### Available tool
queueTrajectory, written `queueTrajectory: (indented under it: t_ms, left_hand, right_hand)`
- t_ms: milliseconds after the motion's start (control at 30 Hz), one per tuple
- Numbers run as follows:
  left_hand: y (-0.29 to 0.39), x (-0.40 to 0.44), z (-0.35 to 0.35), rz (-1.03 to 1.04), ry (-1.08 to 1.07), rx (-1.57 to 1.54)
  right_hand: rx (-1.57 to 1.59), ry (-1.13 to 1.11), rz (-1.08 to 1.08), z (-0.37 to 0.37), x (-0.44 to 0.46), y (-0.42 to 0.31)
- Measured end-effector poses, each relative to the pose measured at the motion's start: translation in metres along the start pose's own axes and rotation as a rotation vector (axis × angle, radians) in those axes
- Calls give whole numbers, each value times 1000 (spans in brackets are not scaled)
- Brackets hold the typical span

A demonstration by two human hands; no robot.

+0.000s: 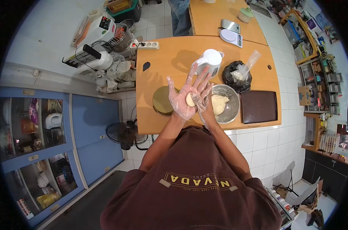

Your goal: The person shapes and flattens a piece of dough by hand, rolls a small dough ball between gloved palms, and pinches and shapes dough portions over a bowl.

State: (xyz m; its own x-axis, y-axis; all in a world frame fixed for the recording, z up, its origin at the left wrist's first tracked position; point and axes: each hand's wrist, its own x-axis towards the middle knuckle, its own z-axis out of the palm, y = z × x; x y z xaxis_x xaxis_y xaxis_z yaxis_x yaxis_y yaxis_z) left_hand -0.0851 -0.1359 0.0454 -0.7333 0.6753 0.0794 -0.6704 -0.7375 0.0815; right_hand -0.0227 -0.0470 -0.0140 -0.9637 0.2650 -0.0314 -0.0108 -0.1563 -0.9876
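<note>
My left hand (180,104) is turned palm up, its fingers stretched and spread, with white floury dough stuck to the skin. A small, pale, rounded dough piece (190,100) lies on that palm. From the right, my right hand (205,106) reaches over the palm, its fingers at the edge of the dough piece and partly hidden. Flour coats this hand too. Just beyond it stands a grey metal bowl (232,108) with a larger lump of dough (219,104) inside. A round olive-coloured lid or tin (163,101) sits left of my hands.
A white jug (211,60) stands behind my hands on the wooden table (162,53). To the right are a black plastic bag (235,78) and a dark baking tray (259,106). Scales (231,37) and a power strip (145,45) lie farther back. Another person's legs (180,17) show beyond.
</note>
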Motion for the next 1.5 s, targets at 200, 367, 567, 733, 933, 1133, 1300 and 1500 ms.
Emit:
queueTrajectory:
  t_ms: [200, 367, 567, 733, 933, 1133, 1300, 1500]
  left_hand:
    - [-1, 0, -5, 30, 39, -64]
    - [-1, 2, 2, 26, -3, -31]
    - [-4, 6, -11, -2, 4, -82]
    - [-1, 7, -10, -14, 19, -65]
    - [-7, 5, -11, -44, 20, -82]
    - [-7, 7, -8, -34, -6, -71]
    - [-8, 7, -6, -58, -41, -58]
    - [-9, 6, -7, -43, -22, -111]
  right_hand:
    - [-18, 2, -23, -5, 3, -1]
    - [-88, -47, -1, -5, -1, 15]
    - [-148, -73, 85, -11, 5, 1]
    - [11, 45, 49, -6, 8, -10]
    - [2, -21, 117, -15, 3, -6]
    - [18, -29, 160, -19, 5, -32]
    - [-26, -59, 94, -9, 0, 1]
    - [-43, 39, 65, -19, 6, -13]
